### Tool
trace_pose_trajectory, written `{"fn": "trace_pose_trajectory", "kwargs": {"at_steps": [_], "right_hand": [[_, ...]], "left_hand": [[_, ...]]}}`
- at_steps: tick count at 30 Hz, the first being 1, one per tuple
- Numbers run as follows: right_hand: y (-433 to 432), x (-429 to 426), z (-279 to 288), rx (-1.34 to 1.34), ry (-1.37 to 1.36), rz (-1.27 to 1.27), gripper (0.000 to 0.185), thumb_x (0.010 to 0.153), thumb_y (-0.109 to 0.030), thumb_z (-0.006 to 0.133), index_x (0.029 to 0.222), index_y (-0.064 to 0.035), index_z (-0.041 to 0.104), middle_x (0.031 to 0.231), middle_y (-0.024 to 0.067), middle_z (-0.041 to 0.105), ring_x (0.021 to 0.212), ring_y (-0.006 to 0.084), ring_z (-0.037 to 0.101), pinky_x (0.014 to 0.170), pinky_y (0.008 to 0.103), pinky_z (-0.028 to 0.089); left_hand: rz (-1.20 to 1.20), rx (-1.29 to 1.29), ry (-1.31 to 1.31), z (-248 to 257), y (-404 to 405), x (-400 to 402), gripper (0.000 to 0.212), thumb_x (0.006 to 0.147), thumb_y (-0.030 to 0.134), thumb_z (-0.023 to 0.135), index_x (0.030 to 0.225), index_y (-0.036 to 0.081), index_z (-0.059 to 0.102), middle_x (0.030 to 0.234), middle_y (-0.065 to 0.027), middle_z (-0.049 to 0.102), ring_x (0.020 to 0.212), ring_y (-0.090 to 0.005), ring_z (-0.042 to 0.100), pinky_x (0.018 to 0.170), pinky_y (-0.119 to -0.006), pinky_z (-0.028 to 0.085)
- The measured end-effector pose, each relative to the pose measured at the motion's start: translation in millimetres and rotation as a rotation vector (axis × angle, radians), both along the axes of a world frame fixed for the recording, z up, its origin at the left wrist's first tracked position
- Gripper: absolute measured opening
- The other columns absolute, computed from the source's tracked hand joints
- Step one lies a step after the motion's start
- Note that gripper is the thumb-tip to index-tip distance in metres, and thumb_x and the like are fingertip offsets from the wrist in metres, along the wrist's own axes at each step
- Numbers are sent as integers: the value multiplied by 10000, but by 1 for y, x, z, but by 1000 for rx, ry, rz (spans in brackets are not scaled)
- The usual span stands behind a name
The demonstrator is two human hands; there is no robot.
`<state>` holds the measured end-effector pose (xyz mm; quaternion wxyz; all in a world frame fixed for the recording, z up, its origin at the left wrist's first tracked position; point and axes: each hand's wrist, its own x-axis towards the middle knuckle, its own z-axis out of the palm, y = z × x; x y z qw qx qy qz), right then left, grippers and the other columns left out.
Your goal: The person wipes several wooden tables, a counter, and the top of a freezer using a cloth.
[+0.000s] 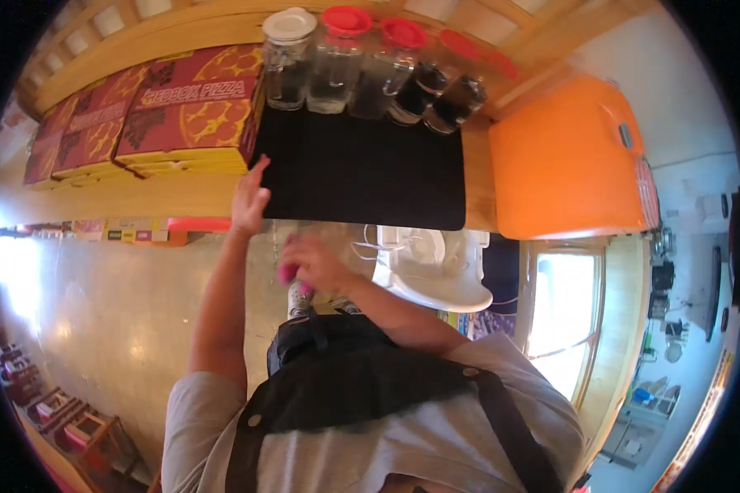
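Observation:
My left hand (251, 200) is raised upright with its fingers extended, beside the left edge of a black mat (364, 169) and the near corner of the stacked red and yellow pizza boxes (188, 117). Whether it touches the mat or the boxes is unclear. My right hand (317, 266) is blurred in front of the counter edge, above the floor, its fingers curled around a bright pink cloth-like item (288, 271). Glass pitchers with clear contents, among them a white-lidded one (287, 68) and a red-lidded one (335, 74), line the mat's far side.
A large orange container (567, 163) stands on the wooden counter (480, 179) at the right. Below the counter are a white plastic baby seat or similar moulded item (435, 271) and a white cable (370, 248). Wooden chairs (92, 431) stand at the lower left.

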<state>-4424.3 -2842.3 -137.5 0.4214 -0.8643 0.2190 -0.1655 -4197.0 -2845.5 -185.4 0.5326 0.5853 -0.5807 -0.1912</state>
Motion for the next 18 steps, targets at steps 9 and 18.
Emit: {"fn": "trace_pose_trajectory", "kwargs": {"at_steps": [9, 18], "right_hand": [[-236, -167, -6, -493, 183, -1025, 471, 735, -10, 599, 1206, -14, 586, 1216, 193, 590, 1150, 333, 550, 996, 404, 430], [21, 49, -70, -3, -94, 99, 171, 727, -151, 619, 866, -57, 648, 885, 112, 640, 940, 296, 601, 943, 432, 444]], "left_hand": [[-32, -4, 202, 4, -6, 3, 745, 952, 585, 332, 1382, -13, 448, 1335, -187, 545, 1242, -291, 510, 1049, -378, 334], [-15, -27, 129, 2, -2, 10, 853, 913, 647, 352, 1404, -49, 395, 1366, -217, 508, 1265, -277, 501, 1043, -383, 338]]}}
